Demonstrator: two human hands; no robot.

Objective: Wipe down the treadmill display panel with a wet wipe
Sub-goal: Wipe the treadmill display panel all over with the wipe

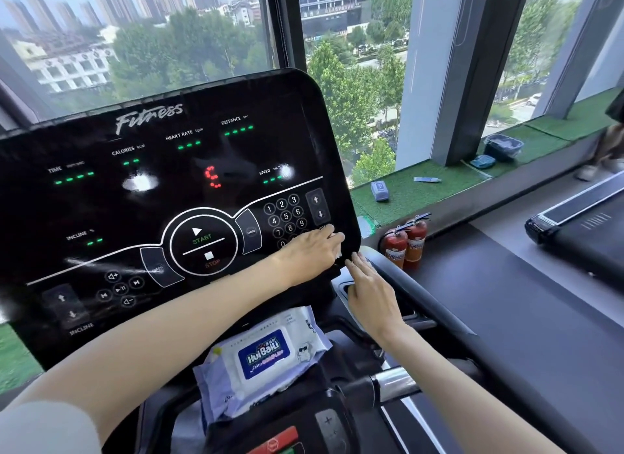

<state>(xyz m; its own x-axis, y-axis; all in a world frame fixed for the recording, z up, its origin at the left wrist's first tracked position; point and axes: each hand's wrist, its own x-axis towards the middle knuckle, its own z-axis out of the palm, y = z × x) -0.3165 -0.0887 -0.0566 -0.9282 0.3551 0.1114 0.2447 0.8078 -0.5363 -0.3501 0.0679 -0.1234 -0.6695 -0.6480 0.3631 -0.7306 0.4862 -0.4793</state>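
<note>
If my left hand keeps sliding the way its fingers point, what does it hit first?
Probably nothing solid: the left hand, pressing the wet wipe, points at the display panel right edge. Beyond looks open, with the fire extinguishers lower down.

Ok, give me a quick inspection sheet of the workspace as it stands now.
Surface: treadmill display panel lit, glare patches, streaks at lower left.
Job's things: wet wipe pressed at panel's lower right corner; wipe pack lies below the panel.
Clutter: two fire extinguishers on floor; small containers on green ledge.
Grippers: left hand on the wipe; right hand beside panel edge, empty.
Cables: nothing seen.
Surroundings: windows, neighbouring treadmill.
</note>
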